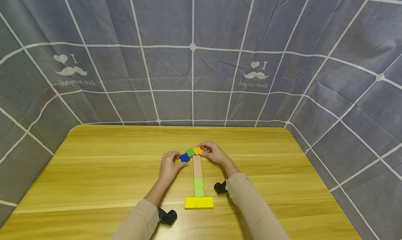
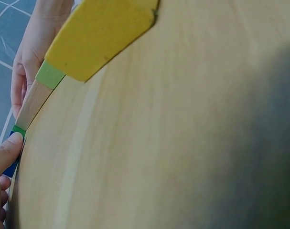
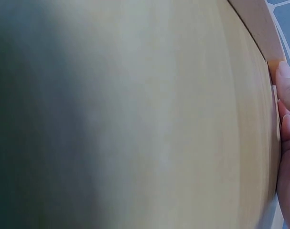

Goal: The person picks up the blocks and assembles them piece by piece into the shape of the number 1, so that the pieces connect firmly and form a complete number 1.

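A slanted row of three small blocks lies at the far end of the column: a blue block (image 1: 184, 157), a green block (image 1: 190, 152) and an orange block (image 1: 198, 150). My left hand (image 1: 169, 165) pinches the blue block between thumb and fingers, at the row's left end. At the other end, my right hand (image 1: 215, 153) pinches the orange block. Below the row, a pinkish wooden block (image 1: 196, 166) joins a light green block (image 1: 199, 187), which meets a wide yellow block (image 1: 199, 203). In the right wrist view, the thumb (image 3: 287, 81) touches the orange block.
The wooden table (image 1: 94, 177) carries everything. Black wrist devices (image 1: 168, 216) sit by both sleeves. A grey curtain (image 1: 169, 72) with white grid lines hangs behind the table and along its sides.
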{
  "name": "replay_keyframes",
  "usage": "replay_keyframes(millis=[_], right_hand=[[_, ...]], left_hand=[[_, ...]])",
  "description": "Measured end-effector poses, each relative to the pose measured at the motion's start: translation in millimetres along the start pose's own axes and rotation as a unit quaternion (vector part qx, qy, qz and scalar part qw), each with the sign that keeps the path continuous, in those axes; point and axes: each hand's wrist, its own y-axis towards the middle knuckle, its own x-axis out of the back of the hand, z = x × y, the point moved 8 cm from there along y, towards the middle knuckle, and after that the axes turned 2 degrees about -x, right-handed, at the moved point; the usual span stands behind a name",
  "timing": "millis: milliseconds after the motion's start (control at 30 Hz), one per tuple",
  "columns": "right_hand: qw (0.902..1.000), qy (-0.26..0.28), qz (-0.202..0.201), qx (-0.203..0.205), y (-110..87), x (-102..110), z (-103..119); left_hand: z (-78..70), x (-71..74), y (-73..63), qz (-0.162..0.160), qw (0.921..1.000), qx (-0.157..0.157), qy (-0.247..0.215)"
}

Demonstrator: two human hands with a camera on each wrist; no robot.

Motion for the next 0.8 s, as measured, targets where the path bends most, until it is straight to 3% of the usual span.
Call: replay_keyframes(millis=[333,800], right_hand=[[1.0,0.003,0.002,0.001,0.5,-0.1,0.2],[0.9969,0.079,0.002,-0.003,-3.5,2.9,-10.2]], left_hand=[[0.6,0.8,-0.5,-0.001,0.9999,-0.005,-0.014],[3.4,9.3,-7.5,-0.007,0.9935,-0.011,-0.113]])
